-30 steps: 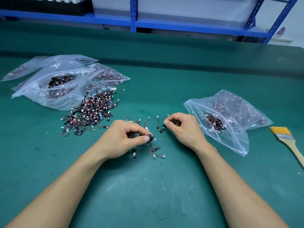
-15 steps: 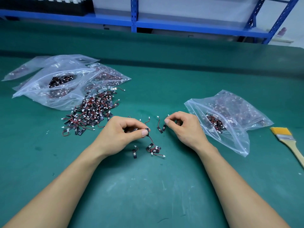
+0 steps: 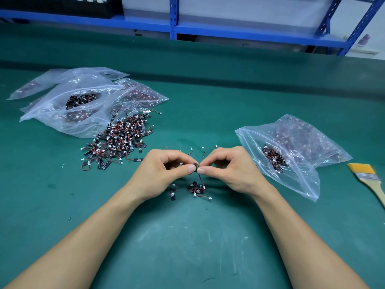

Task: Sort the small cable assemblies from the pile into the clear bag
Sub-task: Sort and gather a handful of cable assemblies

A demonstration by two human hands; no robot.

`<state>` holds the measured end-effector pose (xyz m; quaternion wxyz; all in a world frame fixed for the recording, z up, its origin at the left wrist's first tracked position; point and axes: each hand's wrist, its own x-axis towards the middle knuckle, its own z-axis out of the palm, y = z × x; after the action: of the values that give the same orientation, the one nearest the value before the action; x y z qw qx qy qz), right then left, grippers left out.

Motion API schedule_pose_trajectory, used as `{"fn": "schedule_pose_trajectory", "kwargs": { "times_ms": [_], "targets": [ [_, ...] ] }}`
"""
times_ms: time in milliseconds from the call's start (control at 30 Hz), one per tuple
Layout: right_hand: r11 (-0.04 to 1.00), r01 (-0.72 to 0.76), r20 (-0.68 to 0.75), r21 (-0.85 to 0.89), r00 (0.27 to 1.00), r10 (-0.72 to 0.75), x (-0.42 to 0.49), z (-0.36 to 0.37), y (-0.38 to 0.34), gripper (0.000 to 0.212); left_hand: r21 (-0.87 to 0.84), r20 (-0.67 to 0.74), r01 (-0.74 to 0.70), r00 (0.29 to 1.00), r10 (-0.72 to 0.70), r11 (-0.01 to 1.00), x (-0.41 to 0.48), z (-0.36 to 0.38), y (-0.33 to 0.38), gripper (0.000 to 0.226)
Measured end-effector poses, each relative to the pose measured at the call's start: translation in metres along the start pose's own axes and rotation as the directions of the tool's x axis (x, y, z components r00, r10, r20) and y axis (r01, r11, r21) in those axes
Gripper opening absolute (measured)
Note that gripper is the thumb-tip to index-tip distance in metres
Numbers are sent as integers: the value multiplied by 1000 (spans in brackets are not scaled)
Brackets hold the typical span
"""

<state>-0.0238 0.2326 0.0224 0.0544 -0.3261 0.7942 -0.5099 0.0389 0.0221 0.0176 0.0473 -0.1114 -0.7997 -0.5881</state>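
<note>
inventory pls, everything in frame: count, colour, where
table: one, green mat, fills the view
pile of cable assemblies: one, black with red wires and white plugs, left of centre
bags on the left: several overlapping, clear, behind the pile, assemblies inside
bag on the right: one, clear, mouth open, assemblies inside
loose cable assemblies: a few, black and red, around the hands
held cable assembly: one, black, between both hands
brush: one, yellow bristles, pale handle, right edge
shelf rack: one, blue, far side
left hand: pinches the held cable assembly
right hand: pinches the same piece
</note>
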Motion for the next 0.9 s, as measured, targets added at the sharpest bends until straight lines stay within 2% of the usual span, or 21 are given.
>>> {"fn": "schedule_pose_trajectory", "kwargs": {
  "times_ms": [367, 567, 700, 900],
  "targets": [
    [1000, -7, 58, 19, 998, 6, -1, 3, -1, 13, -37, 7, 19, 1000, -19, 999, 0, 1, -2, 10],
    [993, -112, 23, 47, 994, 111, 0, -8, 1, 17, -83, -100, 38, 994, -47, 996, 3, -8, -2, 13],
    [986, -166, 64, -31, 984, 168, -2, -19, 3, 17, -82, -188, 20, 982, -36, 996, 5, -19, -2, 23],
    [959, -219, 192, -177, 948, 252, -6, -34, 5, 20, -73, -247, 21, 968, -38, 997, 6, -28, -3, 19]
  ]
}}
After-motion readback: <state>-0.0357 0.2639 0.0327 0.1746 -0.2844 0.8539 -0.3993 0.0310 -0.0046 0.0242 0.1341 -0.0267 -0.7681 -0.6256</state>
